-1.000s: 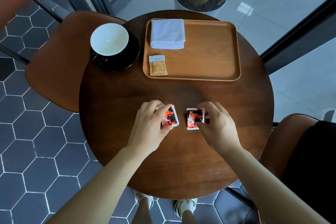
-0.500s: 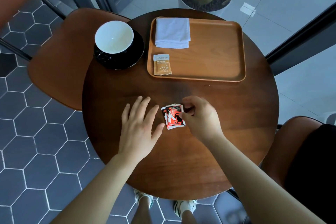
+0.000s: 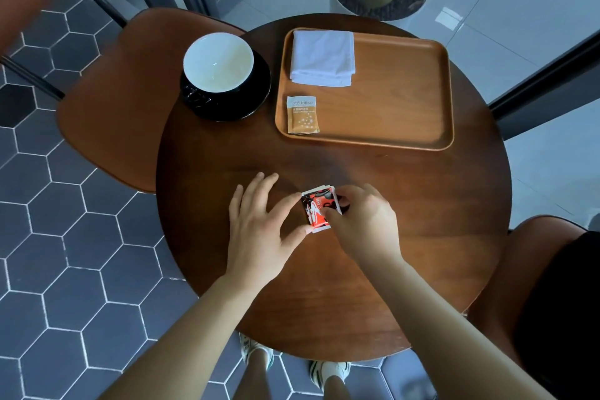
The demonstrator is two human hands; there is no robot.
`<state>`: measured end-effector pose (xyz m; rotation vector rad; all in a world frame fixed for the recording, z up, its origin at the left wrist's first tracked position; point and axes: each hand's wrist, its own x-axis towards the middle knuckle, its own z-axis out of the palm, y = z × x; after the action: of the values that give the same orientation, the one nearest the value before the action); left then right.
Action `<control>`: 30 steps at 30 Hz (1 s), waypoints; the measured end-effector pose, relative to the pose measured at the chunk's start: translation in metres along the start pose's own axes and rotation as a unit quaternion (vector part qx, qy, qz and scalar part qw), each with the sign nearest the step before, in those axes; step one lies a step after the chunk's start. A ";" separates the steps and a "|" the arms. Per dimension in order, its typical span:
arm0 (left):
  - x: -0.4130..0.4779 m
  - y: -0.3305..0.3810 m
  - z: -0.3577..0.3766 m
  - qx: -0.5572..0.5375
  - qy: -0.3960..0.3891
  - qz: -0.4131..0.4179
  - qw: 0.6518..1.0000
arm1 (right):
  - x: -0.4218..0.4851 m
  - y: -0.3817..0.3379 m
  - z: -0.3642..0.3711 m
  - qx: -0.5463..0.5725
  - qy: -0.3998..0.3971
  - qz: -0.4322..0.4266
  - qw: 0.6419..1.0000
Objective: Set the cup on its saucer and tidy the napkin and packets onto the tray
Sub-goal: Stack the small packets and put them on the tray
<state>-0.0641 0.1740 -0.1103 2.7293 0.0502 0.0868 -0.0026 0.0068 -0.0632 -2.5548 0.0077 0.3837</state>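
Red-and-black paper packets (image 3: 319, 209), stacked, are pinched by the curled right hand (image 3: 363, 226), the spread-fingered left hand (image 3: 259, 227) touching them; the tan paper sachet (image 3: 302, 115) reads "taikoo".

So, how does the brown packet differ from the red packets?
The brown packet lies on the tray; the red packets lie on the table. The brown packet is single and untouched; the red packets are stacked, pinched by the right hand, with the left hand touching them. Both are flat sachets.

You've got one cup (image 3: 218, 63), one saucer (image 3: 259, 92), one tray (image 3: 406, 101), one napkin (image 3: 323, 58), one tan packet (image 3: 302, 115), and what looks like two stacked red packets (image 3: 316, 209).
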 end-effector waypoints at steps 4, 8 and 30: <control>-0.002 0.000 0.002 0.005 0.007 0.002 1.000 | 0.000 -0.002 0.002 0.009 -0.007 0.008 1.000; -0.002 -0.002 0.003 0.008 0.012 0.004 1.000 | 0.003 -0.003 0.002 0.053 -0.030 0.057 0.997; 0.015 0.004 -0.025 -0.021 -0.027 -0.036 0.999 | 0.022 -0.003 -0.022 0.212 0.038 0.121 0.969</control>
<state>-0.0511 0.1815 -0.0851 2.6830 0.1299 -0.0059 0.0246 -0.0001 -0.0497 -2.1437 0.3923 0.3348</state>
